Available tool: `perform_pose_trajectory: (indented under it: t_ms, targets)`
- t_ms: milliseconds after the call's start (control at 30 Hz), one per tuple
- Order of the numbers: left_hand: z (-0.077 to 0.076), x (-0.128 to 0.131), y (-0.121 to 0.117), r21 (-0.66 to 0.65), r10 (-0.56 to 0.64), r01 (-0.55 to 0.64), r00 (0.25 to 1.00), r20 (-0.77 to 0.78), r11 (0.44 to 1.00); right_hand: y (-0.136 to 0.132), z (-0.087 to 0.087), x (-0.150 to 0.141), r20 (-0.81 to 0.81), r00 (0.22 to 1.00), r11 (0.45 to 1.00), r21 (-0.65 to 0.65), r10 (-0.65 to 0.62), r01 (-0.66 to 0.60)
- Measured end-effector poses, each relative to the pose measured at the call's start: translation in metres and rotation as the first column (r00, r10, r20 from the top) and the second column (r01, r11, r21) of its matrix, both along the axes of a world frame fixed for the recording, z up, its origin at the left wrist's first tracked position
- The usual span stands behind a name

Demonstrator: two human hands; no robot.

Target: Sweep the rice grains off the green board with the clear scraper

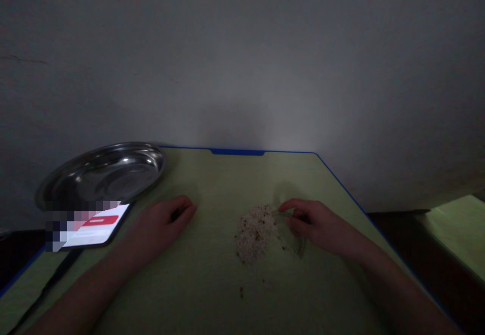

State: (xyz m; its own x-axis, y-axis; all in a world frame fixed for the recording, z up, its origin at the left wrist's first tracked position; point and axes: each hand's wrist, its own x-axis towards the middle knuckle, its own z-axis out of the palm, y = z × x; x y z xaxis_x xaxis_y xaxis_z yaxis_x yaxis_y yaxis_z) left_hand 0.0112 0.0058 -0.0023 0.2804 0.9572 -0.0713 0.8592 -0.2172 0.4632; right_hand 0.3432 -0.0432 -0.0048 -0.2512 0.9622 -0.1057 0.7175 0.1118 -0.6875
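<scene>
A pile of pale grains (253, 239) flecked with dark bits lies right of centre on the worktop (220, 186). At its right edge, the right hand (283, 216) holds finger and thumb apart, apparently sorting; this calls for fine pinching. The left hand (192, 211) curls loosely, contents hidden.

Pale grain pile (253, 239), low, loose (dark-flecked), on tabletop (212, 274)

Lane btwn L hand (172, 216) & pale pile (254, 236) OK; bowl (132, 176) + lit screen (96, 230) block L side, wall (242, 72) behind tbl (220, 188).
</scene>
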Motion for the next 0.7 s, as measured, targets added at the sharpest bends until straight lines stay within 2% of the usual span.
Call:
perform_pose_trajectory:
  t_ms: [167, 367, 500, 533, 600, 700]
  targets:
    - [0.002, 0.001, -0.001, -0.001, 0.006, -0.006, 1.000, -0.012, 1.000, 0.003, 0.004, 0.008, -0.022, 0.999, 0.999, 0.016, -0.046, 0.046]
    - [-0.001, 0.001, 0.002, 0.020, 0.000, 0.000, 1.000, 0.015, 1.000, 0.009, 0.002, 0.005, 0.046, 0.991, 0.985, 0.124, -0.122, 0.116]
    - [0.008, 0.002, -0.008, 0.096, 0.001, 0.004, 0.999, -0.047, 0.995, 0.006, -0.001, -0.004, 0.116, 0.987, 0.979, 0.184, -0.108, 0.085]
    - [0.013, 0.002, -0.013, 0.157, 0.032, -0.018, 0.996, -0.089, 0.987, 0.005, -0.002, -0.005, 0.116, 0.988, 0.979, 0.186, -0.102, 0.079]
    - [0.024, 0.002, -0.022, 0.275, 0.200, -0.169, 0.976, -0.089, 0.947, 0.003, -0.006, -0.005, 0.111, 0.988, 0.981, 0.176, -0.104, 0.083]
    - [0.038, -0.003, -0.030, 0.307, 0.398, -0.350, 0.911, -0.110, 0.885, 0.004, -0.014, -0.001, 0.093, 0.990, 0.981, 0.175, -0.105, 0.087]
